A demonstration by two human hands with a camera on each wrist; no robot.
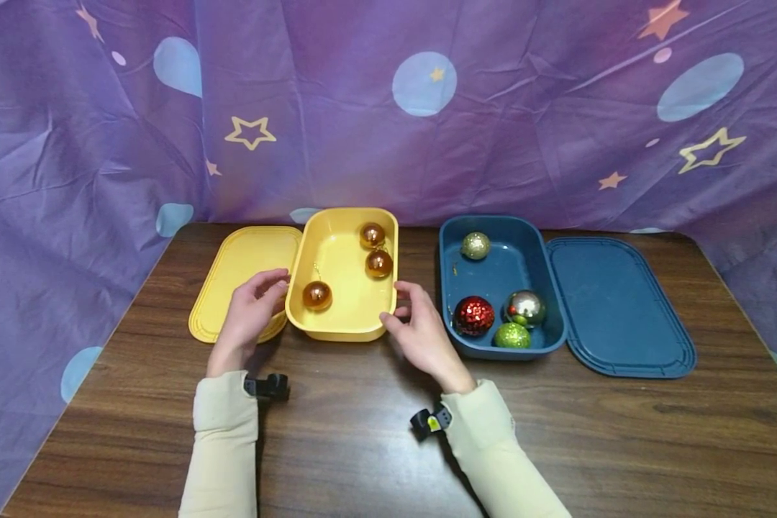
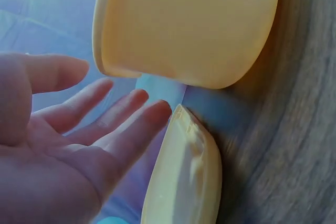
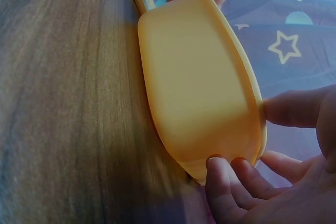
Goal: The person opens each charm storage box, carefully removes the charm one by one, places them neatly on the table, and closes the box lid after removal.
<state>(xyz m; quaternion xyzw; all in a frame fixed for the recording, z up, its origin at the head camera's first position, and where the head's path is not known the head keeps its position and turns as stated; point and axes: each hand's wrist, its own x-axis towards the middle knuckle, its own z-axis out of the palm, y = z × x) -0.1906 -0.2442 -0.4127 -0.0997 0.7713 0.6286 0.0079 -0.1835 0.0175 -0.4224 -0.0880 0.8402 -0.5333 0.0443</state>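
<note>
A yellow box [image 1: 337, 334] stands between the two hands in the head view, with three shiny amber baubles inside, one of them [image 1: 317, 295] at the near left. Beside its left wall, my left hand [image 1: 249, 313] is held above the yellow lid [image 1: 252, 255] with loose fingers. In the left wrist view that palm holds nothing, and a gap separates the thumb from the box wall [image 2: 189, 30]. My right hand [image 1: 422, 334] spans the box's near right corner. Its thumb tip [image 3: 275, 109] is right at the rim, and its other fingertips lie against the wall.
To the right, a blue box [image 1: 508, 352] holds a red bauble [image 1: 474, 316], a silver one [image 1: 526, 305], a green glittery one [image 1: 513, 336] and a pale gold one [image 1: 475, 246]. A blue lid [image 1: 621, 309] lies beside it. A purple curtain [image 1: 350, 158] hangs behind the wooden table [image 1: 337, 432].
</note>
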